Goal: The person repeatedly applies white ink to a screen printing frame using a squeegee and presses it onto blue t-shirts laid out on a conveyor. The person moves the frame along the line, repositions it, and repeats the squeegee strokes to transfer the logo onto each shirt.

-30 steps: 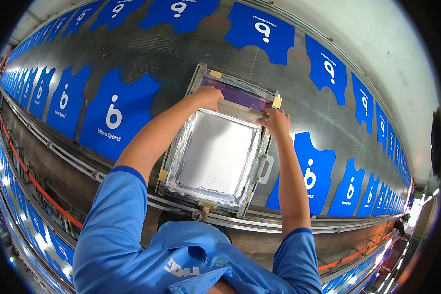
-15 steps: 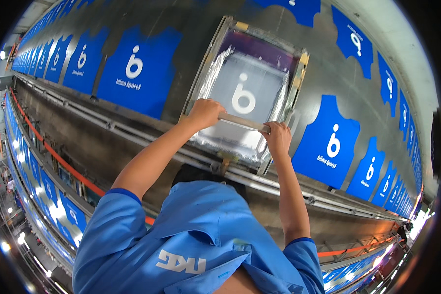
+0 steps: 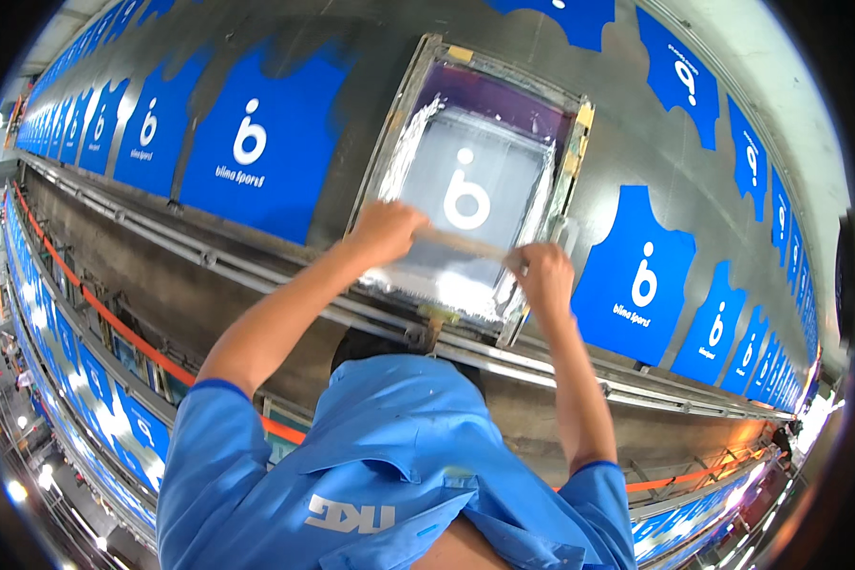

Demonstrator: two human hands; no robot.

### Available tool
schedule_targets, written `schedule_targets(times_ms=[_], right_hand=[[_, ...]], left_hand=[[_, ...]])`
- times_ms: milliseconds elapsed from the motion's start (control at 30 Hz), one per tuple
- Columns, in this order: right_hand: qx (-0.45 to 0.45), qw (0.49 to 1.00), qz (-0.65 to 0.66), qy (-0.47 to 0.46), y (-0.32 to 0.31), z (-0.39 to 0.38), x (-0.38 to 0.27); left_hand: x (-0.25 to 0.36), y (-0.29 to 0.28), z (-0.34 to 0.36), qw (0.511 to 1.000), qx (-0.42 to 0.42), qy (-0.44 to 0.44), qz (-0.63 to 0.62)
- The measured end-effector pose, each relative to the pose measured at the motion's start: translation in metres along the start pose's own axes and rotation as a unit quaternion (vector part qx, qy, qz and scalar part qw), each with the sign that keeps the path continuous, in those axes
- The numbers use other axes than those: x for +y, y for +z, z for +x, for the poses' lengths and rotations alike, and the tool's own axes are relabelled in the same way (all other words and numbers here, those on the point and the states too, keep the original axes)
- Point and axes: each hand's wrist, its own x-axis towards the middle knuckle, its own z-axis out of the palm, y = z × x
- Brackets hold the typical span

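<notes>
Both my hands grip a squeegee [image 3: 467,243], a long narrow bar blurred by motion, held crosswise over the near part of a printing screen. My left hand [image 3: 389,232] is closed round its left end, and my right hand [image 3: 545,281] round its right end. Beneath lies the framed screen [image 3: 570,176], with a grey mesh window showing a white round-letter motif, purple at its far edge and shiny silvery tape round it. White ink shows near the squeegee. Whether the squeegee's blade touches the mesh is hidden.
The screen lies on a long dark printing table [image 3: 370,104]. Blue vest-shaped fabric pieces with white prints lie in rows, one [image 3: 266,142] left of the screen and another [image 3: 636,275] right. A metal rail [image 3: 266,271] runs along the near edge. More printed tables stand behind me.
The squeegee has shifted slightly toward me and is now blurred. My hands have moved slightly apart, still holding it. The view has shifted a little; the screen remains in place on the table.
</notes>
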Motion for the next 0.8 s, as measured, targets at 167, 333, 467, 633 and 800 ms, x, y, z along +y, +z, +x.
schedule_targets(times_ms=[167,333,467,633,800], right_hand=[[-0.131,0.981,-0.077,0.122,-0.021,0.153,0.069],[-0.064,0.987,-0.104,0.106,-0.013,0.204,0.092],[-0.048,0.99,-0.062,0.118,0.001,0.17,0.081],[0.015,0.998,-0.019,0.063,0.032,0.06,0.041],[0.016,0.998,0.013,0.051,0.043,-0.038,-0.013]], left_hand=[[-0.028,-0.064,0.181,0.998,-0.051,0.007,0.027],[-0.037,-0.079,0.234,0.999,-0.025,0.012,0.036],[-0.034,-0.059,0.201,0.998,0.014,0.025,0.05],[-0.019,-0.007,0.095,0.999,0.018,0.03,0.038],[0.004,0.04,-0.025,0.998,0.056,0.023,0.018]])
